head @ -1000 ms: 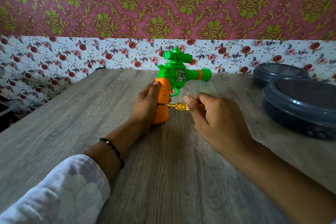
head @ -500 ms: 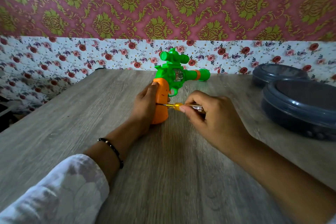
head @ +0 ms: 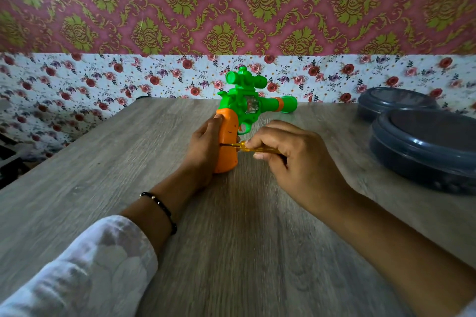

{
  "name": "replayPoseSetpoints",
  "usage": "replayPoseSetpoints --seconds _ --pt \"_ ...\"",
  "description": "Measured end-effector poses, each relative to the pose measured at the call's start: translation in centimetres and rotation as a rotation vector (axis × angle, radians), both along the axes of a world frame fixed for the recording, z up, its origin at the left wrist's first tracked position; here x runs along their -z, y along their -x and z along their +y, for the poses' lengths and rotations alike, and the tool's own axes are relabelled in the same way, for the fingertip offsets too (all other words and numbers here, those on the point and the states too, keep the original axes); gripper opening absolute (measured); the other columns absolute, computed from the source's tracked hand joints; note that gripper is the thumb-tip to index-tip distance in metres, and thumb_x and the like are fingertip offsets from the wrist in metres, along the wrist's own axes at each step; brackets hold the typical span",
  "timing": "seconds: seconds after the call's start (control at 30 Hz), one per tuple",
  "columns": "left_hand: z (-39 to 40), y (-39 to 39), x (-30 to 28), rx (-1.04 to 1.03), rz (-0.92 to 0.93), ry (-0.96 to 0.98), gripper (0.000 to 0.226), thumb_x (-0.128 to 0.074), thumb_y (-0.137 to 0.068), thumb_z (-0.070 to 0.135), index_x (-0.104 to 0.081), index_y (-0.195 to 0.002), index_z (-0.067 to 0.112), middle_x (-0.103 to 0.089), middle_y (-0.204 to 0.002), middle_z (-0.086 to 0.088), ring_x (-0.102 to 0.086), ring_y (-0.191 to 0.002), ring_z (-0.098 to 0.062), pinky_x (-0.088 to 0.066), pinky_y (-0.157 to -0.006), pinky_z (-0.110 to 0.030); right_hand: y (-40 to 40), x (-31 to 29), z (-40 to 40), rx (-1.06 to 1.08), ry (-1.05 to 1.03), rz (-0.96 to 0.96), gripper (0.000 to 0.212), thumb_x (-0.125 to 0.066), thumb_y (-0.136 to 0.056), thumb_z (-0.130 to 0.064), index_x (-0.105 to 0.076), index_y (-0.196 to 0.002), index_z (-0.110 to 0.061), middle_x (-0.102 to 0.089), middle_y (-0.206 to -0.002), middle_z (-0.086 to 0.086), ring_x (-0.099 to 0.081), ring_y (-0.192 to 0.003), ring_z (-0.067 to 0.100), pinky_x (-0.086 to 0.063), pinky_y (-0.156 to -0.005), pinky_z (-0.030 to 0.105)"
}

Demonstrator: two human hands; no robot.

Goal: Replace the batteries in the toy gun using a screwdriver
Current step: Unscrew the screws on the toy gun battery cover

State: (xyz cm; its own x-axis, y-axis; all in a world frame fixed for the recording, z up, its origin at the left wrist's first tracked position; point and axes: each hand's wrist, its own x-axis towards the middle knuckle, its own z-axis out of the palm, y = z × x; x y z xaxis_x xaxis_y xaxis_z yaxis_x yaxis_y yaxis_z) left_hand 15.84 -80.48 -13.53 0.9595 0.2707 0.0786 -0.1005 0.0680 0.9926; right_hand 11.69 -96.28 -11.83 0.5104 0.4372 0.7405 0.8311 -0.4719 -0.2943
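A green toy gun (head: 247, 103) with an orange grip stands upright on its grip on the wooden table (head: 231, 239), barrel pointing right. My left hand (head: 203, 152) grips the orange handle from the left side. My right hand (head: 291, 159) pinches a small yellow see-through screwdriver (head: 247, 147) held level, its metal tip set against the right face of the orange grip. Most of the screwdriver's handle is hidden under my right fingers.
Two dark grey round lidded containers stand at the right, the nearer container (head: 427, 152) close to my right wrist and the farther container (head: 394, 103) by the flowered wall. A dark object (head: 10, 159) sits beyond the table's left edge.
My right hand has rolled over the screwdriver, knuckles now turned upward, with the tip kept on the orange grip. The gun and my left hand have stayed where they were.
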Motion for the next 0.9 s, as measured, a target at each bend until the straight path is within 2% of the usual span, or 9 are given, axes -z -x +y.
replayPoseSetpoints --seconds 0.07,0.13,0.2,0.27,0.33,0.5,0.63,0.73,0.9 --pt "-0.1 0.2 -0.2 -0.014 -0.004 -0.022 0.033 -0.036 -0.102 0.033 -0.054 -0.117 0.011 -0.057 -0.067 -0.002 -0.055 -0.038 0.003 -0.039 -0.035 -0.011 0.4 -0.1 0.2 0.014 0.023 0.032 0.014 -0.06 -0.084 -0.024 -0.062 -0.095 -0.015 -0.063 -0.084 -0.005 -0.058 -0.07 0.01 -0.05 -0.059 0.035" --pt "-0.2 0.4 -0.3 -0.008 -0.009 -0.037 0.03 -0.035 -0.102 0.032 -0.054 -0.114 0.013 -0.058 -0.069 -0.003 -0.055 -0.038 0.002 -0.04 -0.035 -0.011 0.6 -0.1 0.1 0.096 0.06 0.024 0.034 -0.048 -0.088 -0.047 -0.057 -0.1 -0.016 -0.055 -0.067 -0.012 -0.047 -0.053 0.003 -0.042 -0.047 0.029" --pt "-0.3 0.5 -0.3 0.002 -0.017 -0.025 0.03 -0.035 -0.102 0.032 -0.053 -0.118 0.014 -0.059 -0.072 -0.005 -0.056 -0.039 0.002 -0.042 -0.036 -0.012 0.7 -0.2 0.0 0.221 0.084 -0.026 0.044 -0.033 -0.09 -0.055 -0.055 -0.092 -0.017 -0.035 -0.05 -0.016 -0.035 -0.043 0.003 -0.029 -0.043 0.023" --pt "-0.4 0.4 -0.2 -0.003 -0.02 -0.023 0.033 -0.036 -0.101 0.032 -0.052 -0.123 0.013 -0.058 -0.072 -0.004 -0.056 -0.04 0.002 -0.042 -0.037 -0.012 0.6 -0.1 -0.2 0.292 0.089 -0.052 0.04 -0.028 -0.091 -0.052 -0.046 -0.074 -0.021 -0.026 -0.046 -0.014 -0.031 -0.039 0.008 -0.025 -0.043 0.023" --pt "-0.5 0.3 -0.1 -0.004 -0.015 -0.032 0.038 -0.036 -0.101 0.033 -0.051 -0.127 0.009 -0.058 -0.072 -0.003 -0.056 -0.04 0.002 -0.041 -0.037 -0.012 0.6 -0.1 0.0 0.275 0.068 -0.051 0.034 -0.031 -0.091 -0.046 -0.043 -0.071 -0.022 -0.031 -0.046 -0.012 -0.032 -0.039 0.01 -0.023 -0.043 0.023" --pt "-0.5 0.4 0.0 0.021 -0.058 -0.051 0.038 -0.035 -0.102 0.03 -0.05 -0.131 0.011 -0.06 -0.078 -0.002 -0.059 -0.046 0.004 -0.043 -0.04 -0.012 0.3 -0.5 -0.1 0.145 0.041 -0.06 0.03 -0.045 -0.09 -0.035 -0.056 -0.075 -0.012 -0.04 -0.049 -0.01 -0.033 -0.039 0.002 -0.025 -0.04 0.02" --pt "-0.5 0.3 0.0 0.03 -0.059 -0.021 0.039 -0.034 -0.102 0.03 -0.048 -0.133 0.012 -0.061 -0.08 -0.003 -0.06 -0.048 0.004 -0.045 -0.041 -0.013 0.0 -0.8 -0.7 0.091 0.052 -0.001 0.018 -0.055 -0.085 -0.028 -0.061 -0.081 -0.012 -0.058 -0.058 -0.003 -0.052 -0.049 0.012 -0.043 -0.048 0.031" --pt "-0.4 0.2 0.0 0.023 -0.047 -0.01 0.038 -0.034 -0.102 0.032 -0.049 -0.131 0.013 -0.061 -0.079 -0.004 -0.06 -0.047 0.003 -0.046 -0.041 -0.014 0.1 -1.0 -0.8 0.063 0.048 0.016 0.016 -0.058 -0.083 -0.028 -0.065 -0.085 -0.013 -0.064 -0.066 -0.002 -0.058 -0.057 0.013 -0.049 -0.054 0.036" --pt "-0.2 0.1 0.0 -0.011 0.008 0.028 0.04 -0.036 -0.101 0.035 -0.054 -0.124 0.007 -0.059 -0.063 0.0 -0.057 -0.04 0.0 -0.042 -0.038 -0.012 0.0 -0.8 -0.8 -0.004 0.059 -0.009 0.012 -0.064 -0.08 -0.021 -0.068 -0.087 -0.012 -0.069 -0.079 -0.001 -0.063 -0.069 0.012 -0.053 -0.062 0.033"
